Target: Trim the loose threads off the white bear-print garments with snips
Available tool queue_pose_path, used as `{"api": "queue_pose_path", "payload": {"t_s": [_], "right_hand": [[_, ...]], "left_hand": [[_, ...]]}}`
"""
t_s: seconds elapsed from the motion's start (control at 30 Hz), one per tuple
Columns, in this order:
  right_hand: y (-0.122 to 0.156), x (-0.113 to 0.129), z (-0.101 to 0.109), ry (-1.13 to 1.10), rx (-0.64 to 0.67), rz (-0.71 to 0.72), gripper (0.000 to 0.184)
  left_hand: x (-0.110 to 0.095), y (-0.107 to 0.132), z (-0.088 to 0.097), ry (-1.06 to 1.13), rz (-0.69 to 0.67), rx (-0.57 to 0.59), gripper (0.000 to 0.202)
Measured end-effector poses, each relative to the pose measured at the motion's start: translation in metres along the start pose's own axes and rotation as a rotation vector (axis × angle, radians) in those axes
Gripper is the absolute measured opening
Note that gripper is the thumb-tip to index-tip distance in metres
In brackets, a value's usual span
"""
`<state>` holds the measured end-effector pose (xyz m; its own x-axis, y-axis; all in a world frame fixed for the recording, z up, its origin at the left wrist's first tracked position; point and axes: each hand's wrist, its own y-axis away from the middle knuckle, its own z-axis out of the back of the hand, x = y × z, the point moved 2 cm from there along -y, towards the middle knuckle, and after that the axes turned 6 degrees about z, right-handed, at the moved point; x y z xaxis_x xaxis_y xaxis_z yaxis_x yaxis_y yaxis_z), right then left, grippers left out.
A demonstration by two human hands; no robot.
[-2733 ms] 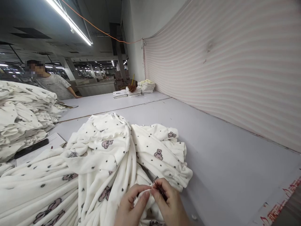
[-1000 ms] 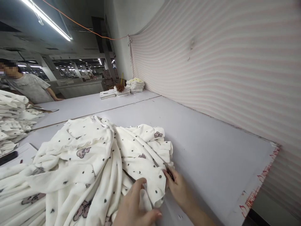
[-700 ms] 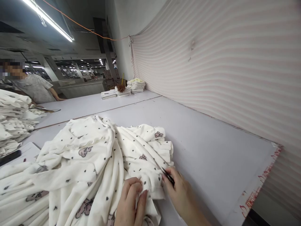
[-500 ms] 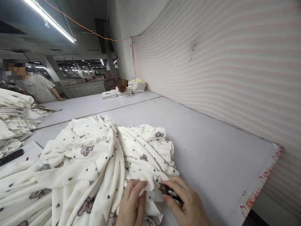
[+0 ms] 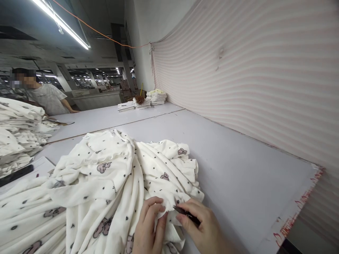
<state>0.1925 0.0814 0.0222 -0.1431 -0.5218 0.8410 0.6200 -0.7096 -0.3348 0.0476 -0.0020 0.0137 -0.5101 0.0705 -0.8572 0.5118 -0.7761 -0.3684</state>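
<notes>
A white garment (image 5: 106,173) printed with small dark marks and brownish-pink bears lies rumpled across the table in front of me. My left hand (image 5: 150,225) pinches an edge of its cloth near the lower right. Close beside it, my right hand (image 5: 201,224) is closed around small dark thread snips (image 5: 189,215), whose pointed tip touches or nearly touches the pinched edge. The snips' handles are partly hidden by my fingers.
The pale table (image 5: 238,176) meets a striped cloth curtain (image 5: 251,77) on the right. Folded stacks (image 5: 157,97) stand at the back. On the left are a garment pile (image 5: 18,130), a dark phone (image 5: 17,175) and paper. A person (image 5: 47,97) stands beyond.
The snips' tip has moved left, closer to the cloth edge at my left fingers, and more of the blades shows. The whole view has shifted slightly.
</notes>
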Motion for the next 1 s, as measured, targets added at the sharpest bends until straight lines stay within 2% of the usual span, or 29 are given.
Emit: {"api": "queue_pose_path", "payload": {"t_s": [0.07,0.13,0.2,0.3,0.37,0.43,0.5,0.6,0.67,0.77,0.83,1.0], "right_hand": [[0.001,-0.005,-0.007,0.013,-0.064,0.058,0.025],[-0.003,-0.009,-0.016,0.056,-0.087,0.115,0.018],[-0.011,-0.012,-0.022,0.083,-0.097,0.087,0.010],[-0.019,-0.012,-0.027,0.047,-0.102,0.026,0.006],[-0.019,-0.008,-0.028,0.001,-0.063,0.121,0.010],[-0.016,-0.003,-0.029,0.005,-0.004,0.254,0.022],[-0.013,-0.001,-0.030,0.035,0.040,0.293,0.026],[-0.013,-0.005,-0.032,-0.021,0.064,0.142,0.007],[-0.014,-0.007,-0.035,-0.075,0.056,0.027,0.016],[-0.017,-0.006,-0.037,-0.071,0.015,-0.036,0.027],[-0.019,-0.003,-0.038,-0.058,-0.016,-0.038,0.028],[-0.014,-0.001,-0.031,-0.132,0.021,-0.097,0.016]], "left_hand": [[0.001,-0.003,0.001,0.042,0.164,0.062,0.014],[0.004,-0.005,0.002,0.134,0.381,0.172,0.023],[0.006,-0.006,0.003,0.276,0.564,0.253,0.030],[0.010,-0.004,0.006,0.475,0.773,0.302,0.037],[0.012,-0.004,0.009,0.547,0.852,0.317,0.042],[0.013,-0.006,0.013,0.567,0.830,0.324,0.040],[0.012,-0.009,0.018,0.515,0.727,0.347,0.036],[0.010,-0.010,0.023,0.394,0.590,0.401,0.033],[0.011,-0.008,0.024,0.363,0.552,0.416,0.032],[0.010,-0.004,0.023,0.283,0.550,0.362,0.038],[0.009,-0.003,0.021,0.221,0.564,0.327,0.033],[0.009,-0.005,0.018,0.324,0.667,0.223,0.032]]}}
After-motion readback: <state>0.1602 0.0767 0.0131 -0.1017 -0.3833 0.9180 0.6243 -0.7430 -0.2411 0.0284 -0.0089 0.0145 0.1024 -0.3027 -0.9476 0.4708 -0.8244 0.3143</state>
